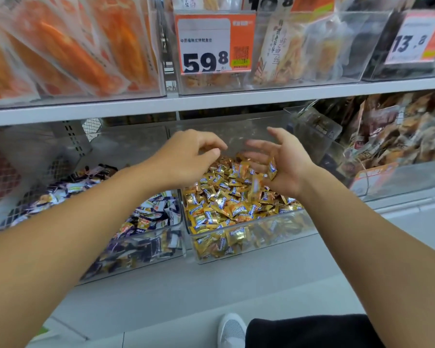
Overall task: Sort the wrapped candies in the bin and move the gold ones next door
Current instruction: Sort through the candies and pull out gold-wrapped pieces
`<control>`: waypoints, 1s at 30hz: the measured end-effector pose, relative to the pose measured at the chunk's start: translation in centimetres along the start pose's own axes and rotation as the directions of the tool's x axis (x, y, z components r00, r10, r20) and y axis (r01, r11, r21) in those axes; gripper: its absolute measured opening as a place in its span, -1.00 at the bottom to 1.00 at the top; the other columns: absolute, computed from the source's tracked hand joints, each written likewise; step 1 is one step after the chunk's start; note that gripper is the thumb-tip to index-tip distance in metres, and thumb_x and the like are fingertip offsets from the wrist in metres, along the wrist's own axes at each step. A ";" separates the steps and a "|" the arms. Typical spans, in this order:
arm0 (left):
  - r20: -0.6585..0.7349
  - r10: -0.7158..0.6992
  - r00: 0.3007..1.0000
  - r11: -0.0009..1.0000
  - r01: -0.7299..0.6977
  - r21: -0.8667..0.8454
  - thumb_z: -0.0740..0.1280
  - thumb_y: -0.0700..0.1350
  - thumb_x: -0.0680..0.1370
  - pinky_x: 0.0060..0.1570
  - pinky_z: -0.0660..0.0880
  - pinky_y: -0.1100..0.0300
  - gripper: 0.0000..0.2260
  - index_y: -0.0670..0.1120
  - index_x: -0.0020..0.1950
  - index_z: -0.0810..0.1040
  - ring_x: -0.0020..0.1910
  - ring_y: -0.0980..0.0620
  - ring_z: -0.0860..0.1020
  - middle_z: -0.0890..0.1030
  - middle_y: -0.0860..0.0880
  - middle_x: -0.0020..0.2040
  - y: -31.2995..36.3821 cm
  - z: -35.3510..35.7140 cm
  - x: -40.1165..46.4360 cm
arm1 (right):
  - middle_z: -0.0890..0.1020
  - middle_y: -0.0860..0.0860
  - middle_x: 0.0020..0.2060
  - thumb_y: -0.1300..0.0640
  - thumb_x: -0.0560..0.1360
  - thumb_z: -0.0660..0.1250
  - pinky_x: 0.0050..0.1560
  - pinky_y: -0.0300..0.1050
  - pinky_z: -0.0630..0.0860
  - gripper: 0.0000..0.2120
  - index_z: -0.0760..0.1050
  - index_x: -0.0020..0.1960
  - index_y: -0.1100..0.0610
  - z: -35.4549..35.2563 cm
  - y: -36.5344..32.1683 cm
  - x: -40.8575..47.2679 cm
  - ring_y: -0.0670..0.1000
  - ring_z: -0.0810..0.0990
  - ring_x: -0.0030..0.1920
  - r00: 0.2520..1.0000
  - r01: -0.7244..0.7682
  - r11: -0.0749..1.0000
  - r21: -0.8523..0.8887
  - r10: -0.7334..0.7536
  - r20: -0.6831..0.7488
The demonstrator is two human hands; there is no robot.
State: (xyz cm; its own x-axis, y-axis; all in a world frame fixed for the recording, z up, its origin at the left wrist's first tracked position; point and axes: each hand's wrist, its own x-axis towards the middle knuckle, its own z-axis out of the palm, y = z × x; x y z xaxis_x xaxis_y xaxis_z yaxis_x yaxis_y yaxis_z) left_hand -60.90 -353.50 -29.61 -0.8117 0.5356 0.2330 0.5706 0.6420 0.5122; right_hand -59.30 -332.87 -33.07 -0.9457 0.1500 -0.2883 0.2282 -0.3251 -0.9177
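Observation:
A clear bin (296, 217) on the lower shelf is heaped with gold wrapped candies (221, 204). Beside it on the left, a second clear bin (178, 247) holds white, purple and dark candies (158, 209) with a few gold ones mixed in. Both my hands hover over the back of the gold bin. My left hand (191, 156) is palm down, its fingers loosely curled, and nothing shows between them. My right hand (286, 159) is spread, palm facing left. One gold candy (271, 169) lies against its palm, and another (255, 187), blurred, is in the air just below.
The white upper shelf edge (211, 101) runs close above my hands. Clear bins with orange snack bags (68, 51) and a 59.8 price tag (213, 43) stand on it. A bin of brown packets (392, 136) stands at the right. My shoe (231, 330) is on the floor below.

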 end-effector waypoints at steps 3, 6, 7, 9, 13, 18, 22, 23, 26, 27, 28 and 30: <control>-0.118 0.055 0.992 0.995 -0.044 0.088 0.27 -0.06 0.65 0.06 0.32 0.27 -0.73 0.08 0.34 0.54 -0.04 0.28 0.50 0.52 0.18 0.27 -2.5 -1.8 -3.7 | 0.61 0.08 0.26 -0.17 0.64 0.07 0.08 -0.06 0.36 -0.51 0.63 0.21 0.11 2.2 0.4 -0.5 0.04 0.52 0.26 0.986 0.144 0.911 -0.386 -0.165 -0.023; -0.165 -0.039 0.986 0.978 0.071 0.195 0.31 0.03 0.62 0.21 0.34 0.19 -0.62 0.06 0.44 0.46 0.26 0.09 0.46 0.46 0.09 0.41 -7.0 -2.8 -7.6 | 0.69 0.09 -0.01 -0.03 0.63 0.17 0.09 0.04 0.50 -0.63 0.65 0.06 0.20 5.4 1.1 -1.6 0.10 0.62 0.05 0.847 0.408 0.474 -0.780 -0.515 0.130; -0.140 -0.098 0.985 0.961 0.130 0.243 0.30 0.10 0.61 0.32 0.32 0.15 -0.55 0.06 0.48 0.41 0.38 0.04 0.41 0.41 0.07 0.47 -8.8 -3.1 -8.9 | 0.70 0.07 -0.10 0.04 0.62 0.20 0.06 0.04 0.53 -0.69 0.65 0.01 0.20 7.0 1.3 -2.4 0.08 0.62 -0.03 0.751 0.521 0.302 -0.798 -0.606 0.261; 0.006 -0.213 0.977 0.918 0.199 0.343 0.20 0.28 0.56 0.51 0.16 0.06 -0.37 0.08 0.58 0.23 0.56 0.01 0.17 0.20 0.05 0.59 -11.7 -3.5 -11.0 | 0.70 0.00 -0.08 0.17 0.59 0.22 0.05 -0.09 0.52 -0.77 0.66 0.03 0.15 11.0 1.9 -4.7 -0.03 0.62 -0.04 0.568 0.726 0.098 -0.681 -0.644 0.513; 0.164 -0.341 0.926 0.886 0.258 0.384 0.15 0.41 0.49 0.56 0.04 -0.04 -0.26 0.14 0.60 0.14 0.61 -0.02 -0.02 -0.02 0.06 0.63 -15.3 -4.0 -12.3 | 0.63 0.01 -0.20 0.18 0.61 0.12 -0.13 -0.10 0.41 -0.72 0.60 -0.10 0.15 19.3 3.8 -4.8 0.00 0.53 -0.18 0.657 0.728 0.064 -0.683 -0.353 0.667; 0.141 -0.350 0.926 0.823 0.231 0.519 0.25 0.26 0.58 0.45 0.25 -0.13 -0.44 0.15 0.55 0.25 0.55 -0.05 0.18 0.11 0.06 0.61 -17.2 -4.3 -12.1 | 0.53 0.24 0.14 -0.02 0.71 -0.02 0.14 0.08 0.48 -0.58 0.44 0.32 0.22 25.0 3.3 1.1 0.20 0.54 0.11 0.952 0.264 0.173 -0.949 0.112 0.286; 0.162 -0.351 0.922 0.840 0.233 0.490 0.28 0.23 0.58 0.41 0.27 -0.15 -0.52 0.12 0.47 0.35 0.50 -0.04 0.23 0.22 0.12 0.53 -18.0 -5.0 -12.4 | 0.17 0.19 0.57 -0.28 0.66 -0.13 0.47 0.18 0.20 -0.31 0.08 0.62 0.13 25.3 5.5 7.4 0.23 0.21 0.54 0.988 0.013 0.225 -0.974 0.148 0.047; 0.160 -0.331 0.930 0.849 0.220 0.481 0.30 0.21 0.58 0.39 0.30 -0.13 -0.55 0.12 0.43 0.38 0.46 -0.04 0.27 0.27 0.13 0.49 -18.3 -5.2 -12.5 | 0.17 0.17 0.57 -0.34 0.63 -0.13 0.46 0.18 0.20 -0.27 0.07 0.62 0.11 25.7 6.4 8.7 0.23 0.21 0.54 0.989 -0.018 0.233 -0.972 0.145 0.016; 0.137 -0.283 0.949 0.888 0.206 0.411 0.36 0.18 0.54 0.30 0.37 -0.08 -0.67 0.13 0.27 0.46 0.34 -0.04 0.35 0.35 0.16 0.37 -19.6 -6.0 -12.9 | 0.30 0.11 0.53 -0.46 0.54 -0.09 0.34 0.18 0.28 -0.17 0.16 0.60 0.07 27.3 8.6 11.2 0.19 0.33 0.47 0.986 -0.054 0.333 -0.941 0.167 0.003; 0.128 -0.266 0.955 0.905 0.201 0.375 0.38 0.19 0.53 0.29 0.38 -0.07 -0.69 0.13 0.22 0.48 0.32 -0.03 0.36 0.36 0.16 0.35 -20.1 -6.3 -13.0 | 0.27 0.09 0.54 -0.47 0.53 -0.08 0.35 0.19 0.27 -0.18 0.19 0.59 0.04 27.6 8.9 11.5 0.19 0.30 0.49 0.983 -0.051 0.357 -0.933 0.183 0.017; 0.124 -0.256 0.959 0.917 0.200 0.345 0.39 0.21 0.51 0.29 0.38 -0.06 -0.69 0.13 0.18 0.50 0.33 -0.03 0.35 0.36 0.15 0.34 -20.5 -6.5 -13.2 | 0.20 0.08 0.57 -0.49 0.51 -0.06 0.40 0.23 0.22 -0.17 0.18 0.59 0.01 27.8 9.0 11.6 0.19 0.22 0.53 0.978 -0.051 0.373 -0.927 0.207 0.030; 0.105 -0.232 0.967 0.935 0.192 0.298 0.41 0.25 0.48 0.29 0.37 -0.03 -0.67 0.11 0.13 0.52 0.36 -0.01 0.33 0.39 0.14 0.31 -21.1 -6.9 -13.7 | 0.04 0.05 0.62 -0.54 0.45 -0.02 0.46 0.32 0.07 -0.10 0.09 0.62 -0.03 28.1 8.7 11.4 0.19 0.04 0.59 0.962 -0.074 0.417 -0.906 0.268 0.045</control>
State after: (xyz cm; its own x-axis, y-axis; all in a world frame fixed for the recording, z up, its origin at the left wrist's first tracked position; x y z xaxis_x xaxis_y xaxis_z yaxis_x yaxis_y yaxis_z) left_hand -62.71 -378.14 -37.86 -0.9043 0.4264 0.0194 0.4146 0.8667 0.2774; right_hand -74.63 -360.19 -36.71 -0.8592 0.0155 -0.5114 0.3751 0.6988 -0.6090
